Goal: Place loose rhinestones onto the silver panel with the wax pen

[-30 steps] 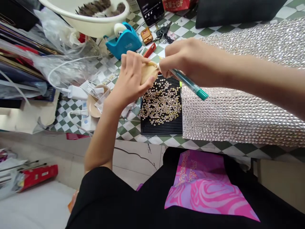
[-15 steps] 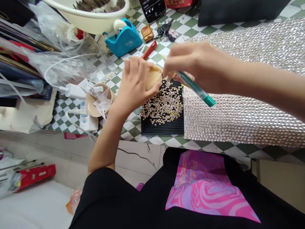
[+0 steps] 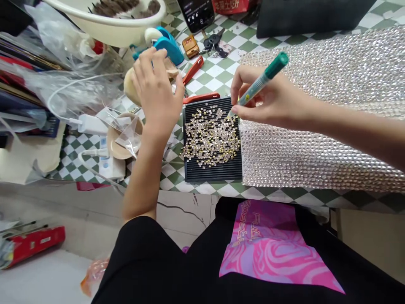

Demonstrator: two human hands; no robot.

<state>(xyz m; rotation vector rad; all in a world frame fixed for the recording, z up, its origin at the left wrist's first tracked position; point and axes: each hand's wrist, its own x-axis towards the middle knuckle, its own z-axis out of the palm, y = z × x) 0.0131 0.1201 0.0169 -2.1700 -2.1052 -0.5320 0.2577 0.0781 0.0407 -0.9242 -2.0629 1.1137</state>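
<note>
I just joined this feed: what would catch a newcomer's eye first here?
The glittering rhinestone sheet covering the right of the checkered table, and beside it the black tray heaped with loose rhinestones. The right hand touches a green pen to that heap; the left hand holds a beige piece near the blue tape dispenser.

Left hand [image 3: 156,90] raised with forearm extended forward, fingers loosely curled; right hand [image 3: 268,101] reaching in from the right, fingers pinched in a writing grip.
</note>
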